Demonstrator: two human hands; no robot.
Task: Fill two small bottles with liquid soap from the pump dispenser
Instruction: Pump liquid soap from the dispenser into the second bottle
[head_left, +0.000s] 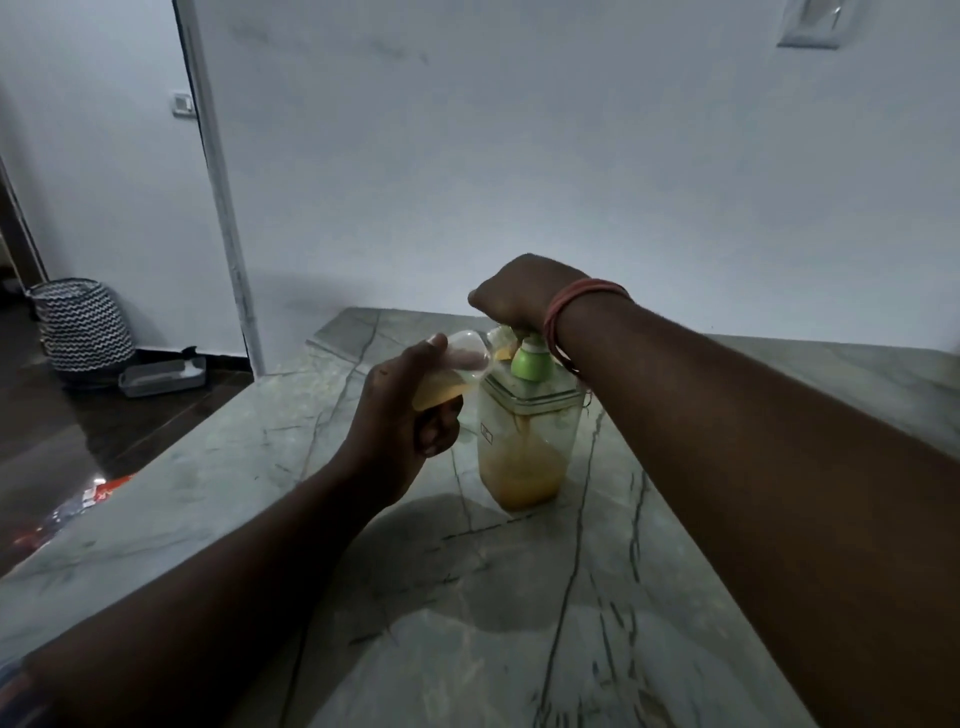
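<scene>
A clear square pump dispenser (524, 447) with a green pump collar stands on the grey-green marble counter (519, 623), about a third full of yellow-orange soap. My right hand (519, 293) rests on top of the pump head, fingers closed over it; red bands circle that wrist. My left hand (402, 421) holds a small clear bottle (460, 366), tilted, with its mouth close to the pump's spout. Some yellow-orange soap sits inside the small bottle. A second small bottle is nowhere in view.
The counter's left edge (156, 467) drops to a dark floor. A black-and-white zigzag basket (83, 325) and a grey tray (161, 374) lie on the floor by the white wall. A reddish object (104, 491) pokes out below the counter edge.
</scene>
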